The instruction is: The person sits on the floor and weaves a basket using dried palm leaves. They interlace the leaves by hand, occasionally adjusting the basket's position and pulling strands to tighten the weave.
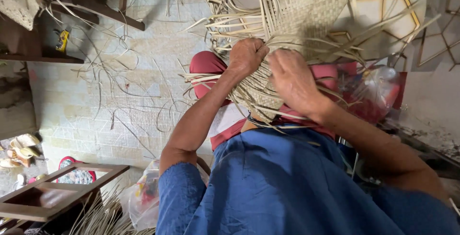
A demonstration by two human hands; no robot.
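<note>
Against the flat, pale woven mat (297,9), your left hand (247,55) and right hand (293,81) close on its loose, stiff straw strips (249,88).

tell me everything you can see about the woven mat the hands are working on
The woven mat is made of pale, straw-coloured flat strips in a tight checker weave. Its woven part lies over the person's lap and reaches out across the tiled floor. The near edge is unfinished, with long loose strips fanning out sideways. The left hand and right hand both grip strips at that edge, above red trousers.
</note>
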